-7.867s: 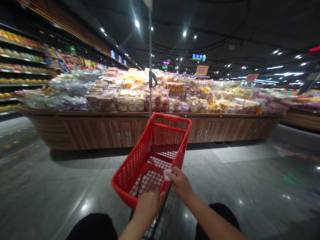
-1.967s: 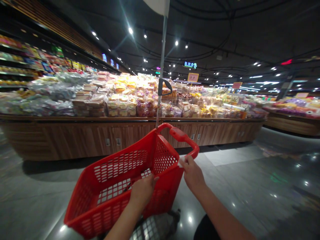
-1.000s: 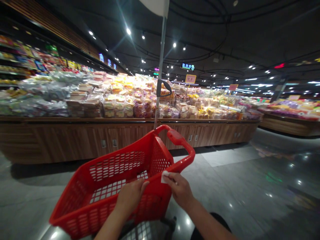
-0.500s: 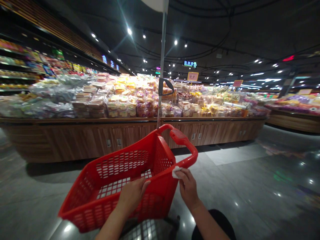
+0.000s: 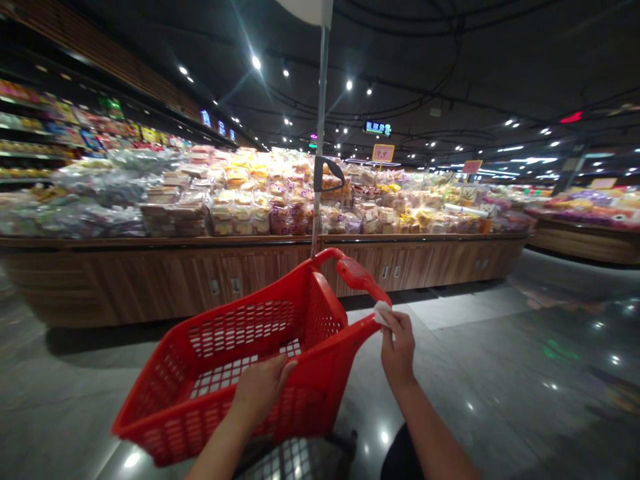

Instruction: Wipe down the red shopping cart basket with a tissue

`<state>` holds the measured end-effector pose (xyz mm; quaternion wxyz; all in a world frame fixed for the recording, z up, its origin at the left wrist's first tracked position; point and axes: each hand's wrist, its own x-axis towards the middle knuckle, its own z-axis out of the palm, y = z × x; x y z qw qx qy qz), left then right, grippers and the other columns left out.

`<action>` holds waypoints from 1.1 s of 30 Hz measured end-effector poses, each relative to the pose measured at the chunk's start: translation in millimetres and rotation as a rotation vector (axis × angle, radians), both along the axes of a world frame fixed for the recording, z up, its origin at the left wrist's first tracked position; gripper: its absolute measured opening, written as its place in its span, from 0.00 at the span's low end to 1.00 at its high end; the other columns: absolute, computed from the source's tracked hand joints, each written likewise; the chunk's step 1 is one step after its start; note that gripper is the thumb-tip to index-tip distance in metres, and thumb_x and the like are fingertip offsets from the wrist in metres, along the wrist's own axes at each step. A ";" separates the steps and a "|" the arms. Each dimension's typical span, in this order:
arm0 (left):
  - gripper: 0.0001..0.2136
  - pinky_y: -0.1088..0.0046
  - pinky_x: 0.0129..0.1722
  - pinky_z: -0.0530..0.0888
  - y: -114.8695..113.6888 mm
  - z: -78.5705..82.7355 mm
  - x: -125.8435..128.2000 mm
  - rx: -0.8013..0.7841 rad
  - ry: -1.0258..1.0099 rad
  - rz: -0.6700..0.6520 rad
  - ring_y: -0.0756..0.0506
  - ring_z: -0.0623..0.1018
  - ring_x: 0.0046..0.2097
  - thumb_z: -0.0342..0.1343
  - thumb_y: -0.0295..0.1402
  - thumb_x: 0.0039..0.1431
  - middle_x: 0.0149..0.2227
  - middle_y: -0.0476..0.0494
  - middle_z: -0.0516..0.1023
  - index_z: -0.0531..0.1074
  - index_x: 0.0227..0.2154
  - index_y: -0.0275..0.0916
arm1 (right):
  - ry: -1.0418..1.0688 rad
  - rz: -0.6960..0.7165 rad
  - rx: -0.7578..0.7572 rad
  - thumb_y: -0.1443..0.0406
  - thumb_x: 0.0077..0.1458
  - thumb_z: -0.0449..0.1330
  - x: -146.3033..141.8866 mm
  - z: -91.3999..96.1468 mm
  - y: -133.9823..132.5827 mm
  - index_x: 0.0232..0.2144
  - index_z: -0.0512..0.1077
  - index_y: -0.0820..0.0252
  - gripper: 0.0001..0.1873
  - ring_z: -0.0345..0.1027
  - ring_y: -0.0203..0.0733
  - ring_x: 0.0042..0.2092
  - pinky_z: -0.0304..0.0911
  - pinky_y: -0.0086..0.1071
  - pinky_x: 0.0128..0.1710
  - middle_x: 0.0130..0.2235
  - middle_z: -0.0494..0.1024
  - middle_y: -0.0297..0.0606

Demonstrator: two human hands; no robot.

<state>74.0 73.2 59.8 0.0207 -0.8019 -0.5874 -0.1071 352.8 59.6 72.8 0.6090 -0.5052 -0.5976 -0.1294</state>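
So, the right hand (image 5: pixel 399 348) has its fingertips (image 5: pixel 396 321) pressed together on a small white paper tissue (image 5: pixel 383 313), a closed pinching grip right at the end of the red handle (image 5: pixel 353 272) of a red plastic shopping basket (image 5: pixel 240 340). Whether the tissue touches the handle is hard to tell. The left hand (image 5: pixel 260 393) lies curled over the basket's near rim, and its grip looks closed on the plastic, though how firmly cannot be told.

The basket sits low in front of the person, tilted in view, above the grey wire mesh of a cart (image 5: pixel 295 460). Behind it rises a metal pole (image 5: pixel 320 100) with a black loop (image 5: pixel 324 175) and a white pennant (image 5: pixel 305 10) at its top.

Farther off stands a long wood-fronted worktop (image 5: pixel 150 280) piled with bagged bakery goods (image 5: pixel 240 207), under a yellow price sign (image 5: pixel 383 153). Packed store shelves (image 5: pixel 40 133) run along the left, above a polished grey tile floor (image 5: pixel 475 373).

A tissue held only by the fingertips could easily slip and drop to the floor. If the left hand's hold loosened, the tilted basket could shift on the cart.
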 end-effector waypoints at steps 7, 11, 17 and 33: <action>0.25 0.71 0.34 0.67 -0.2 0.4 2.0 0.006 0.005 0.006 0.43 0.79 0.36 0.28 0.48 0.65 0.32 0.44 0.79 0.69 0.32 0.42 | -0.501 0.008 -0.390 0.74 0.57 0.49 -35.9 38.6 -14.8 0.43 0.74 0.57 0.17 0.64 0.43 0.44 0.61 0.33 0.46 0.45 0.72 0.40; 0.25 0.69 0.33 0.67 -0.5 1.1 2.3 -0.001 0.007 0.011 0.42 0.79 0.36 0.29 0.47 0.65 0.32 0.43 0.80 0.69 0.32 0.42 | -0.604 -0.148 -0.552 0.71 0.58 0.51 -33.2 64.0 -11.0 0.37 0.75 0.58 0.12 0.66 0.45 0.40 0.60 0.36 0.41 0.39 0.77 0.40; 0.23 0.70 0.33 0.67 -1.7 2.0 2.8 -0.005 0.006 0.011 0.42 0.79 0.37 0.30 0.45 0.65 0.33 0.44 0.80 0.70 0.33 0.42 | -0.759 -0.128 -0.700 0.69 0.58 0.52 -73.4 73.2 -1.9 0.30 0.74 0.62 0.11 0.68 0.47 0.38 0.57 0.37 0.37 0.32 0.78 0.44; 0.22 0.69 0.33 0.67 -0.4 4.4 -14.9 -0.001 -0.009 -0.018 0.42 0.79 0.35 0.32 0.45 0.65 0.31 0.44 0.80 0.70 0.32 0.42 | -0.636 -0.128 -0.507 0.73 0.56 0.52 -26.7 68.9 -17.9 0.36 0.74 0.58 0.12 0.65 0.46 0.40 0.55 0.37 0.39 0.36 0.79 0.39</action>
